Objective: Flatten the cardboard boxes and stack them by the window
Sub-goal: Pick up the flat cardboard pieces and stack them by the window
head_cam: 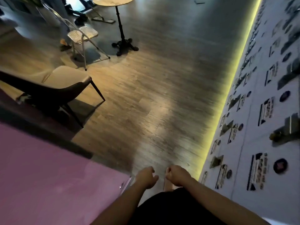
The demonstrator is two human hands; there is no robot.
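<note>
A chair (65,85) stands left, a pedestal table (120,30) beyond it, a wall (267,111) right.

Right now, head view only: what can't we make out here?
- Cardboard boxes: none in frame.
- Window: only a bright patch at the top edge, cut off.
- Wall plaques: text lost to motion blur.
- Round table: top cropped by the frame edge.
- Left hand and right hand: fingers loosely curled, apparently empty; palms face away.
</note>
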